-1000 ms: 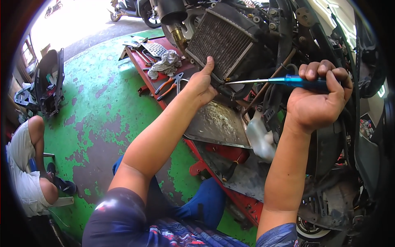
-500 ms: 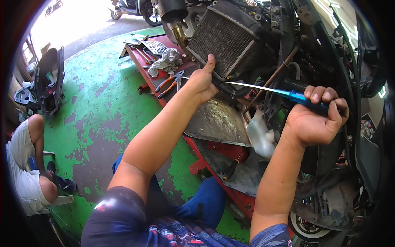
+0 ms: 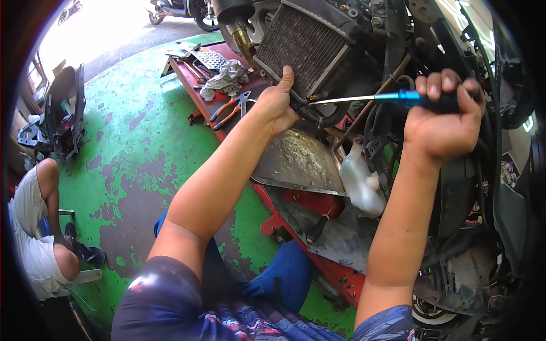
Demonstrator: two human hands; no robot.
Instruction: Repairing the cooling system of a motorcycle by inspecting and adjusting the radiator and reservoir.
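Observation:
A finned motorbike radiator (image 3: 304, 48) hangs tilted on the frame ahead of me. My left hand (image 3: 276, 108) is closed round its lower corner, thumb up against the fins and fingers mostly hidden behind. In my right hand (image 3: 441, 125) is a screwdriver (image 3: 398, 98) with a translucent blue handle, the fist wrapped round its grip. Its long shank points left, and the tip is at the black hose (image 3: 318, 120) under the radiator's bottom edge; whether it touches, I cannot tell. Below sits a stained metal panel (image 3: 298, 159) beside a whitish plastic bottle (image 3: 361, 182).
On the red work stand (image 3: 190, 79) lie orange-handled pliers (image 3: 227, 111), a crumpled rag (image 3: 227, 77) and several tools. A black-handled screwdriver (image 3: 317, 228) rests nearer me. A seated person (image 3: 40, 210) is at the left, near a dark scooter panel (image 3: 62, 111).
My right hand has risen and moved slightly right, bringing the screwdriver closer to level. Its tip stays by the hose. My left hand keeps its hold; the whole view has shifted a little.

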